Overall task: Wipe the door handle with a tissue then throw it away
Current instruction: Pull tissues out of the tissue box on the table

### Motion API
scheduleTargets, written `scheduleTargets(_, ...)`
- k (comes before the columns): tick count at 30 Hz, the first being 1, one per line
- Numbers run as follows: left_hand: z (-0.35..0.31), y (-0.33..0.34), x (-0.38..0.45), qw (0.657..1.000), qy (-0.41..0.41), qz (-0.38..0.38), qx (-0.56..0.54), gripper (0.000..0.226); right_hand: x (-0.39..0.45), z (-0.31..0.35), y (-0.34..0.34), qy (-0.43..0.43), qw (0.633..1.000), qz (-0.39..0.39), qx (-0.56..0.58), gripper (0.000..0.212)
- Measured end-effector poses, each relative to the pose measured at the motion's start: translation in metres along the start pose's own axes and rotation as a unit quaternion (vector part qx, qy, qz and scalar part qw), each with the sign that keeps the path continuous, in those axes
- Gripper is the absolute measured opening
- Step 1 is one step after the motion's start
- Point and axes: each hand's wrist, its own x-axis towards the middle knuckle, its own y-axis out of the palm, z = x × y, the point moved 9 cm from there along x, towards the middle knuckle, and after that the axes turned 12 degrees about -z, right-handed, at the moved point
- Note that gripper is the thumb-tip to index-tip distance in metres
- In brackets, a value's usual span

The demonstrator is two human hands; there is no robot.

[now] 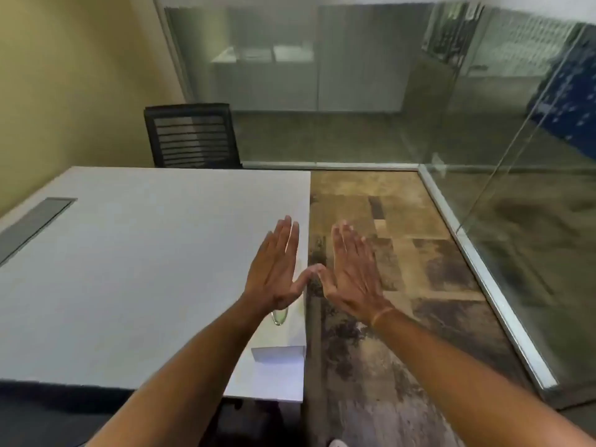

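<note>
Both hands held out flat, palms down, thumb tips touching: left hand (275, 269) over the table (129, 269) edge, right hand (351, 272) over the floor, fingers straight, close together, holding nothing, prob. a ready pose before starting. White tissue box (278, 353) sits on table near corner, under left forearm, its top partly hidden. No door handle or bin in view; glass partition (516, 156) blurry.

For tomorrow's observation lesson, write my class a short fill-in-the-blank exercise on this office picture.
1. Both hands, left hand and right hand, are open and hold ____.
2. The white tissue box sits on the ____.
3. A thin band circles the ____ wrist.
4. The black chair stands at the table's ____ side.

Missing words: nothing; table; right; far
</note>
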Motion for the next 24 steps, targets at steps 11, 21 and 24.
scheduleTargets(11,0.063,0.069,-0.084,0.99,-0.092,0.103,0.029,0.091,-0.013,0.042,0.106,-0.071,0.991,0.109,0.032,0.07)
scheduleTargets(21,0.083,0.111,-0.105,0.983,-0.107,0.146,0.011,0.104,-0.012,0.05,0.16,-0.059,0.987,0.148,0.016,0.025)
scheduleTargets(24,0.088,0.119,-0.109,0.984,-0.095,0.15,0.016,0.103,-0.008,0.055,0.171,-0.048,0.986,0.156,-0.018,0.018)
